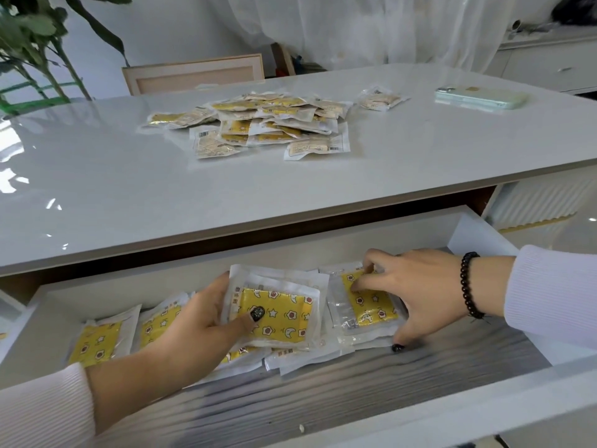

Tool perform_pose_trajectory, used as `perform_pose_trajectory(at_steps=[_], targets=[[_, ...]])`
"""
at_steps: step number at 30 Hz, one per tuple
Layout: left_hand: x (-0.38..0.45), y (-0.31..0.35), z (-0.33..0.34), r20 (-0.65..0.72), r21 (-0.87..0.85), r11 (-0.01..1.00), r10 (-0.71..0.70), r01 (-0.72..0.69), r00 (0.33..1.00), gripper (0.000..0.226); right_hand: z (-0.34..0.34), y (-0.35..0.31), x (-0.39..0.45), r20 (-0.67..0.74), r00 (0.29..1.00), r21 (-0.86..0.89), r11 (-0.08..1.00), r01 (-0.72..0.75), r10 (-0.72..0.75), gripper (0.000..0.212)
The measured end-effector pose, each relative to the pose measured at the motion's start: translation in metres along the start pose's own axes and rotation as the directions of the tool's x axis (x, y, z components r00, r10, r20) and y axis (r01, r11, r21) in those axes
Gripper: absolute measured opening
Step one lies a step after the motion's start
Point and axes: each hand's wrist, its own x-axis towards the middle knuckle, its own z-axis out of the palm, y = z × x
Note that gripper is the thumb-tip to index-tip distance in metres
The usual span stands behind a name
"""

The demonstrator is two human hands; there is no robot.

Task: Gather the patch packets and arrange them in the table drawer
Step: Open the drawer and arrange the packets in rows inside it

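You are working partway through the job, with both hands down in the open drawer (475,234). Your left hand (206,321) is gripping a packet (274,315) near the middle of the drawer, thumb pressing on its yellow face and fingers curling behind its left edge, and holding it tilted over the packets already lying there. Your right hand (416,286) is grasping a second packet (368,305) towards the drawer's right side, fingertips resting on its top edge and thumb reaching under its near edge, so it looks as though you are seating it on a small stack. More packets are lying flat towards the drawer's left side (97,344), overlapping one another in a loose row, and a few are poking out under the one in your left hand. So a fair share is already sitting in the drawer, though the row is looking uneven and probably needs squaring up. A good deal is still waiting: a scattered pile (268,121) is lying on the surface (97,189) around its middle towards the far edge, and one stray packet (381,100) is lying just to the right of that pile. A phone (481,97) is resting near the far right corner, well apart from the packets. By my judgement you are somewhere short of halfway, with several more trips to make.
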Motion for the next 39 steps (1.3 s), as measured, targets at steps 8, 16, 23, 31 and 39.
perform_pose_trajectory(at_steps=[8, 16, 23, 31, 39], targets=[[0.001, -0.002, 0.002, 0.007, 0.016, 1.000, -0.016, 0.016, 1.000, 0.026, 0.002, -0.001, 0.002, 0.017, 1.000, 0.095, 0.995, 0.006, -0.008, 0.084], [0.001, -0.002, 0.002, 0.024, 0.007, 0.999, -0.032, 0.032, 0.999, 0.027, 0.000, -0.003, 0.000, -0.054, 0.998, 0.112, 0.994, -0.012, 0.019, 0.090], [-0.001, -0.001, 0.010, 0.100, -0.066, 0.998, -0.011, 0.018, 0.995, 0.025, -0.029, -0.038, 0.012, -0.354, 0.921, 0.703, 0.695, 0.148, 0.161, 0.047], [-0.002, -0.001, 0.020, 0.079, -0.079, 0.989, 0.129, -0.123, 0.988, 0.024, -0.022, -0.057, 0.024, -0.180, 0.981, 0.805, 0.585, 0.101, 0.078, 0.025], [0.008, -0.002, 0.041, 0.046, -0.144, 0.972, 0.195, -0.187, 0.980, 0.037, -0.031, -0.024, -0.003, -0.093, 0.968, 0.793, 0.604, -0.070, 0.235, 0.021]])
